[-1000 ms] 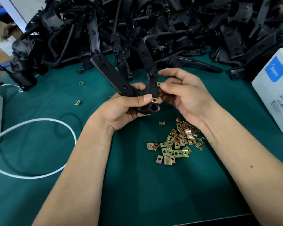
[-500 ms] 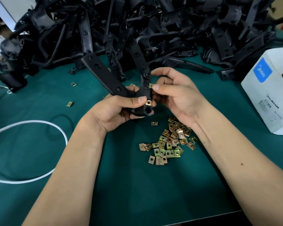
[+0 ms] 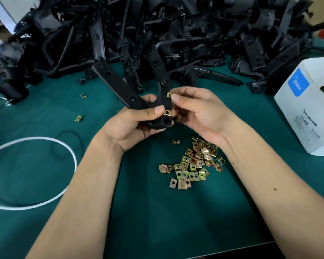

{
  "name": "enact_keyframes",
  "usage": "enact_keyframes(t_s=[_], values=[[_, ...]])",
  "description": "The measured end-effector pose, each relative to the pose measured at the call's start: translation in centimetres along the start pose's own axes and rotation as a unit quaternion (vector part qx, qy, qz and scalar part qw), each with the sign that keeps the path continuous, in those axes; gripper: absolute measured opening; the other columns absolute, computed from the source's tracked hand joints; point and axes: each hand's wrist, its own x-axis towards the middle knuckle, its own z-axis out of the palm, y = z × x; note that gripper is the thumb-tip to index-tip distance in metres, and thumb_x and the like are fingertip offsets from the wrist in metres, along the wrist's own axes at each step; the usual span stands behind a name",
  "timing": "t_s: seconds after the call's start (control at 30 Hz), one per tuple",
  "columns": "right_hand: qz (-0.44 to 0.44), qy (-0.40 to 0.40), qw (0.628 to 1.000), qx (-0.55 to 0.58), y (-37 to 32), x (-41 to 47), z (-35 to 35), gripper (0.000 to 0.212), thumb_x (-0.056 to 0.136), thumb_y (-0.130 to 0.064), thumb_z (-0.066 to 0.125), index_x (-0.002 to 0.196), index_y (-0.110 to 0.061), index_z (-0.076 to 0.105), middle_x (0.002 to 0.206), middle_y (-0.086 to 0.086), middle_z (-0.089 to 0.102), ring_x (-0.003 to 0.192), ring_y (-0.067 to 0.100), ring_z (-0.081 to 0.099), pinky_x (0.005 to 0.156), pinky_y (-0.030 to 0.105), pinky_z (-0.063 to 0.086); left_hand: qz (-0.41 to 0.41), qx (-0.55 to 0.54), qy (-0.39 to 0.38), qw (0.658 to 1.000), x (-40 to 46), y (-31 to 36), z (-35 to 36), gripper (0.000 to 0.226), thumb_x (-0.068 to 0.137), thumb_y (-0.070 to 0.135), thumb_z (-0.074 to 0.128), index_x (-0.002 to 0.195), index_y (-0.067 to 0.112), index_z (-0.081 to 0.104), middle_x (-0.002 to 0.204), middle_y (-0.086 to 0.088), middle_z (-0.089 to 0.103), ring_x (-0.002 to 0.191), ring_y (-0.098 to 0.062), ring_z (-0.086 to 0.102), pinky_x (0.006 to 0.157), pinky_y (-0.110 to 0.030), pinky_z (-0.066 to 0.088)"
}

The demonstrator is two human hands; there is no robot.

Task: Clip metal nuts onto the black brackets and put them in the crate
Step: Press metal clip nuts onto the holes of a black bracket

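The left hand (image 3: 131, 126) comes up from the lower left, palm turned toward the camera, fingers curled round the base of a black bracket (image 3: 138, 94) and thumb laid across its front. The bracket is V-shaped, its 2 arms rising away from the hand toward the pile of black brackets (image 3: 166, 28) beyond. Just past the left thumb tip, 1 metal nut (image 3: 167, 113) sits clipped on the bracket's lower edge.

The right hand (image 3: 200, 111) reaches in from the lower right, wrist bent, fingers bunched. Its thumb and forefinger pinch a second nut (image 3: 169, 94) against the side of the bracket's right arm, just above the clipped 1.

Below the right wrist a heap of loose nuts (image 3: 193, 163) lies on the green mat (image 3: 157, 221). To the right of the right forearm stands a white box (image 3: 305, 109). Left of the left forearm a white cable (image 3: 45, 141) loops on the mat.
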Motion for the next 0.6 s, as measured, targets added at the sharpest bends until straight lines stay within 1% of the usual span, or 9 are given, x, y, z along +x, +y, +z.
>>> enact_keyframes(t_s=[0.03, 0.07, 0.13, 0.23, 0.3, 0.37, 0.43, 0.5, 0.6], values=[[0.011, 0.000, 1.000, -0.006, 0.1, 0.0, 0.2, 0.010, 0.102, -0.008, 0.058, 0.107, -0.004, 0.066, 0.081, 0.006, 0.065, 0.067, 0.013, 0.060, 0.071, 0.029, 0.046, 0.007, 0.002, 0.007, 1.000, -0.2, 0.0, 0.1, 0.054, 0.061, 0.004, 0.091, 0.103, 0.011, 0.059, 0.092, -0.010, 0.077, 0.079, -0.022, 0.075, 0.070, -0.028, 0.061], [0.018, 0.000, 1.000, -0.011, 0.1, 0.0, 0.3, 0.012, 0.102, -0.012, 0.059, 0.098, -0.006, 0.068, 0.079, 0.005, 0.064, 0.067, 0.013, 0.058, 0.071, 0.029, 0.044, 0.007, 0.011, 0.013, 1.000, -0.2, 0.0, 0.2, 0.044, 0.070, -0.002, 0.081, 0.105, 0.011, 0.058, 0.091, -0.009, 0.077, 0.078, -0.022, 0.075, 0.070, -0.029, 0.061], [0.021, 0.005, 1.000, -0.012, 0.1, -0.1, 0.2, 0.017, 0.102, -0.014, 0.059, 0.089, -0.009, 0.068, 0.073, 0.003, 0.062, 0.064, 0.012, 0.055, 0.067, 0.028, 0.041, 0.006, 0.013, 0.025, 1.000, -0.2, 0.0, 0.4, 0.030, 0.081, 0.008, 0.069, 0.107, 0.011, 0.057, 0.091, -0.008, 0.076, 0.080, -0.021, 0.074, 0.072, -0.031, 0.061], [-0.003, 0.032, 0.998, -0.044, 0.2, -0.1, 0.4, 0.019, 0.104, -0.015, 0.058, 0.086, -0.010, 0.064, 0.069, 0.000, 0.056, 0.062, 0.011, 0.049, 0.062, 0.025, 0.036, 0.041, -0.027, 0.071, 0.996, 0.1, -0.2, 0.8, 0.013, 0.086, 0.019, 0.074, 0.091, 0.017, 0.061, 0.090, -0.003, 0.073, 0.085, -0.020, 0.071, 0.075, -0.036, 0.062], [-0.033, 0.049, 0.992, -0.113, 0.4, -0.1, 0.8, 0.023, 0.105, -0.015, 0.057, 0.083, -0.011, 0.064, 0.065, -0.001, 0.056, 0.059, 0.009, 0.050, 0.056, 0.020, 0.038, 0.074, -0.041, 0.131, 0.988, 0.4, -0.5, 1.2, 0.014, 0.083, 0.023, 0.078, 0.083, 0.021, 0.065, 0.083, 0.000, 0.073, 0.077, -0.017, 0.071, 0.066, -0.033, 0.060], [-0.046, 0.041, 0.988, -0.141, 0.5, -0.1, 0.9, 0.024, 0.105, -0.013, 0.058, 0.081, -0.011, 0.064, 0.063, -0.001, 0.057, 0.056, 0.009, 0.052, 0.053, 0.018, 0.040, 0.099, -0.032, 0.171, 0.980, 0.6, -0.9, 1.6, 0.012, 0.078, 0.025, 0.080, 0.079, 0.022, 0.068, 0.080, -0.001, 0.073, 0.071, -0.017, 0.070, 0.059, -0.031, 0.057], [-0.049, 0.026, 0.987, -0.150, 0.4, -0.2, 0.7, 0.022, 0.104, -0.012, 0.058, 0.084, -0.007, 0.065, 0.061, -0.002, 0.058, 0.056, 0.010, 0.052, 0.053, 0.018, 0.041, 0.102, -0.023, 0.176, 0.979, 0.7, -1.0, 1.6, 0.010, 0.076, 0.025, 0.080, 0.076, 0.022, 0.070, 0.078, -0.003, 0.073, 0.067, -0.019, 0.069, 0.055, -0.030, 0.055], [-0.046, 0.012, 0.985, -0.163, 0.3, -0.2, 0.4, 0.020, 0.104, -0.012, 0.058, 0.086, -0.006, 0.065, 0.061, -0.002, 0.058, 0.056, 0.011, 0.052, 0.054, 0.020, 0.040, 0.079, -0.015, 0.172, 0.982, 0.5, -0.7, 1.6, 0.009, 0.076, 0.026, 0.079, 0.071, 0.025, 0.072, 0.075, -0.002, 0.073, 0.064, -0.017, 0.069, 0.054, -0.028, 0.055], [-0.049, 0.011, 0.987, -0.152, 0.4, -0.2, 0.3, 0.019, 0.103, -0.012, 0.060, 0.086, -0.004, 0.066, 0.061, -0.001, 0.059, 0.056, 0.012, 0.052, 0.054, 0.022, 0.039, 0.070, -0.006, 0.163, 0.984, 0.5, -0.6, 1.5, 0.009, 0.079, 0.027, 0.078, 0.071, 0.024, 0.073, 0.077, -0.003, 0.072, 0.066, -0.018, 0.069, 0.057, -0.028, 0.056]])
